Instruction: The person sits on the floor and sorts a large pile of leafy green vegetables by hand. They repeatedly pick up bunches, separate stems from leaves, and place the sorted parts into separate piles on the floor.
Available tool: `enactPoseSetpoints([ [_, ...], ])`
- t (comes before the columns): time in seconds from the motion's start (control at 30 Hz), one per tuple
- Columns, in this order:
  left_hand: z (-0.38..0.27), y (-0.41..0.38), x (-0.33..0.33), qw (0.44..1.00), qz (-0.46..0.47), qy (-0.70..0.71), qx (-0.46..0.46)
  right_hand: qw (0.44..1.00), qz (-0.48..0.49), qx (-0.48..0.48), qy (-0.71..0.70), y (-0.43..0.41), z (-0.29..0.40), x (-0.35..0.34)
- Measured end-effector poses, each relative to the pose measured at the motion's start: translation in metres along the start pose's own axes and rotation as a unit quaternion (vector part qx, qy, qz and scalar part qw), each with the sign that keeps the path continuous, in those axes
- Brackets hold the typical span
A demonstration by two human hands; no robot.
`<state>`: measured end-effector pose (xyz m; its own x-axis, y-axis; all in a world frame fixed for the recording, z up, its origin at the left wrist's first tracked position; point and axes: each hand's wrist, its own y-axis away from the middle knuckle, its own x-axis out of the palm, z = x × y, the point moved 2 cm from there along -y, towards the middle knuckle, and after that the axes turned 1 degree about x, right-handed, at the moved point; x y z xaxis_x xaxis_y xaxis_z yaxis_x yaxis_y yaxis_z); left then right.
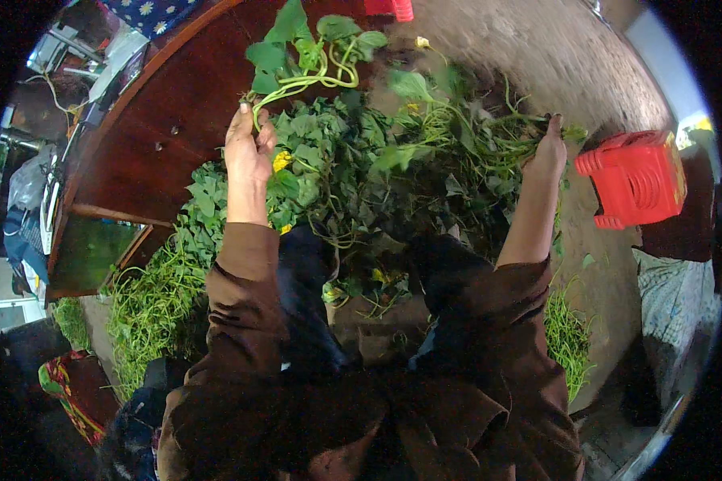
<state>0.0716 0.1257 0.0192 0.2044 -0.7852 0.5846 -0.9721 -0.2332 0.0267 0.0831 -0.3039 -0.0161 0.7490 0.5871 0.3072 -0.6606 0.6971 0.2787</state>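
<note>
My left hand [249, 141] is raised at the upper left, its fingers closed on several long green stems [301, 81] with broad leaves that hang over to the right. At the right, my right hand [549, 147] grips the end of a tangled bunch of leafy vines [487, 129], which trails back towards the middle. Beneath and between both hands lies a large heap of green leafy vines [313, 135] with a few yellow blossoms [281, 160]. More vines and yellow flowers [379, 276] lie between my knees.
A red plastic stool [641, 180] stands right of my right hand. Dark reddish wooden furniture [150, 132] borders the heap at the left. Piles of thin green stems lie on the floor at the lower left [150, 318] and lower right [568, 343]. A patterned cloth [674, 300] hangs at the far right.
</note>
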Motion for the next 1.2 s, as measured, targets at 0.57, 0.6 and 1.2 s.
enactPoseSetpoints([
  [0.57,-0.296,0.006,-0.156,0.579,-0.075,-0.758,0.292,0.977,0.091,-0.03,0.192,0.025,0.002,0.03],
  [0.6,-0.356,0.017,-0.173,0.47,-0.101,-0.832,0.277,0.967,0.117,-0.057,0.219,0.009,-0.001,0.025],
  [1.2,-0.003,0.085,0.09,0.742,0.311,-0.582,0.117,0.941,0.33,0.059,0.036,0.157,-0.041,0.105],
])
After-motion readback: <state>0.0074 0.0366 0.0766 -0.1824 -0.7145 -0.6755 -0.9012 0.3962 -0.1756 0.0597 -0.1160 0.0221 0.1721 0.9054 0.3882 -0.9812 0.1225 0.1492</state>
